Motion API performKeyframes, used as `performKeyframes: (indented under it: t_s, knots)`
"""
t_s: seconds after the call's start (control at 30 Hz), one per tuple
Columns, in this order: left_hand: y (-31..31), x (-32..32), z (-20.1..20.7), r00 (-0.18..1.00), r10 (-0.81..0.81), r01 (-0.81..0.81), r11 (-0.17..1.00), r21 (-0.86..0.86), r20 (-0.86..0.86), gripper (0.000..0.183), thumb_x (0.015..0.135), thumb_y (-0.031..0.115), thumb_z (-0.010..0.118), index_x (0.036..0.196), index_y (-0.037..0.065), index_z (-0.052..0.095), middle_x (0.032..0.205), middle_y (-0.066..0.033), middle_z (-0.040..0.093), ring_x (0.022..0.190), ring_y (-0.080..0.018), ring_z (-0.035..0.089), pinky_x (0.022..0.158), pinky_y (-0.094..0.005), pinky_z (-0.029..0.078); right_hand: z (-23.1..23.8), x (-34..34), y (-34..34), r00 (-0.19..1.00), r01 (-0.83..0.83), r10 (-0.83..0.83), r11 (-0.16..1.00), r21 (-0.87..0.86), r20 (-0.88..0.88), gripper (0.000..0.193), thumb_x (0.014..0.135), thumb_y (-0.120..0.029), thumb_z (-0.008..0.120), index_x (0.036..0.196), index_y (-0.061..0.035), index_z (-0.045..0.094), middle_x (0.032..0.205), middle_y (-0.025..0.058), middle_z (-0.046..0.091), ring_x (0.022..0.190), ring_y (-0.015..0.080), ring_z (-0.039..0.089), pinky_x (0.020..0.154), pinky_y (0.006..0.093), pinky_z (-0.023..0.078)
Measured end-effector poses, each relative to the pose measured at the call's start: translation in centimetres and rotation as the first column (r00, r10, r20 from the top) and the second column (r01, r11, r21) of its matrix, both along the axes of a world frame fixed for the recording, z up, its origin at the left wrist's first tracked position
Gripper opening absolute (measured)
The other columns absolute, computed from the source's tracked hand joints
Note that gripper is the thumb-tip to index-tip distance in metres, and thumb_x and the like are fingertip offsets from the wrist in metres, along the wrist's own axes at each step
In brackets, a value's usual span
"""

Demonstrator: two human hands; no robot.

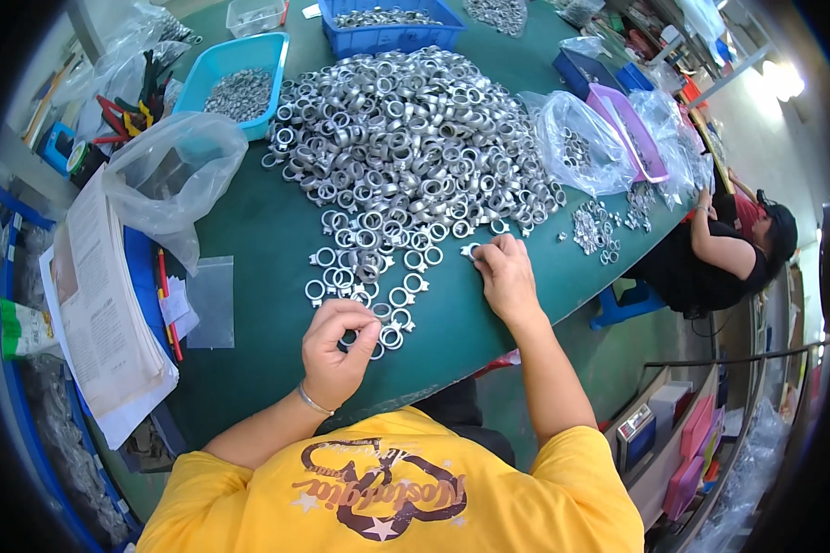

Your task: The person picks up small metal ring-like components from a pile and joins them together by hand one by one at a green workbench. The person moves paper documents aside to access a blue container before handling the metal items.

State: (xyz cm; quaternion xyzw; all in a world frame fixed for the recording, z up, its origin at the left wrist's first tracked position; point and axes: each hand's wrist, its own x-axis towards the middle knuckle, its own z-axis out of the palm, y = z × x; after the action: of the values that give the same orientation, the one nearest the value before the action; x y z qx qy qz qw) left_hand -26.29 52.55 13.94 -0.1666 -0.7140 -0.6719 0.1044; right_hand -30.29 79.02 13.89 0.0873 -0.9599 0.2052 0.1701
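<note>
A large heap of silver metal rings (406,138), each with a small lug, covers the middle of the green table (258,369). Loose rings (369,263) spread from its near edge toward me. My right hand (509,281) pinches one metal ring (470,251) between thumb and fingers, just off the heap's near right side. My left hand (339,350) is closed, thumb against the index finger, beside the nearest loose rings (392,337). Its fingers hide part of those rings, and what they hold, if anything, cannot be made out.
A turquoise basin (279,69) and a blue crate (392,39) with small metal parts stand behind the heap. Plastic bags (586,138) and a pink tray (650,152) lie right. Papers (101,295) and pliers (129,120) are left. Another person (719,244) sits at the far right.
</note>
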Motion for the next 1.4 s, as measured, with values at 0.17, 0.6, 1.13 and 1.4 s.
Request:
performKeyframes:
  t_s: [0.17, 0.6, 1.13, 1.4]
  knots:
    - [0.0, 0.1, -0.1, 0.99, -0.098, 0.098, 0.995, 0.009, 0.103, 0.008, 0.08, -0.003, 0.062, 0.088, -0.002, 0.061, 0.093, -0.0075, 0.057, 0.081, -0.0122, 0.056, 0.069, -0.0204, 0.045, 0.6, 3.4, -4.2, 0.925, 0.122, 0.176, 0.705, -0.699, 0.338, 0.007, 0.08, -0.004, 0.065, 0.083, -0.0019, 0.059, 0.08, 0.0047, 0.055, 0.072, 0.0145, 0.054, 0.065, 0.0247, 0.044]
    - [0.0, 0.2, 0.3, 0.985, -0.155, 0.158, 0.987, -0.032, 0.078, 0.013, 0.073, 0.002, 0.072, 0.084, 0.002, 0.065, 0.082, -0.0055, 0.06, 0.067, -0.0117, 0.057, 0.059, -0.0214, 0.047, 0.4, 5.8, -8.9, 0.891, -0.248, 0.452, 0.557, -0.793, 0.039, 0.013, 0.076, 0.007, 0.064, 0.088, 0.0008, 0.062, 0.084, 0.009, 0.063, 0.072, 0.017, 0.06, 0.064, 0.0257, 0.048]
    - [0.3, 0.1, 0.7, 0.985, -0.168, 0.164, 0.982, -0.091, -0.038, 0.013, 0.072, -0.001, 0.07, 0.083, 0.001, 0.066, 0.08, -0.0071, 0.061, 0.068, -0.0168, 0.06, 0.06, -0.0248, 0.049, 0.2, 6.1, -8.8, 0.86, 0.016, 0.492, 0.243, -0.97, 0.137, 0.017, 0.092, -0.011, 0.053, 0.087, 0.0046, 0.058, 0.087, 0.0099, 0.061, 0.074, 0.0133, 0.058, 0.066, 0.024, 0.048]
    - [-0.1, 0.3, 0.2, 0.972, -0.211, 0.217, 0.975, -0.052, 0.106, 0.012, 0.075, 0.0, 0.069, 0.086, 0.001, 0.064, 0.084, -0.0071, 0.061, 0.072, -0.0145, 0.06, 0.064, -0.0228, 0.049, 0.8, 5.8, -8.9, 0.825, 0.093, 0.513, 0.291, -0.952, 0.238, 0.018, 0.088, -0.007, 0.059, 0.105, 0.0006, 0.06, 0.093, 0.0048, 0.06, 0.075, 0.0104, 0.058, 0.064, 0.021, 0.047]
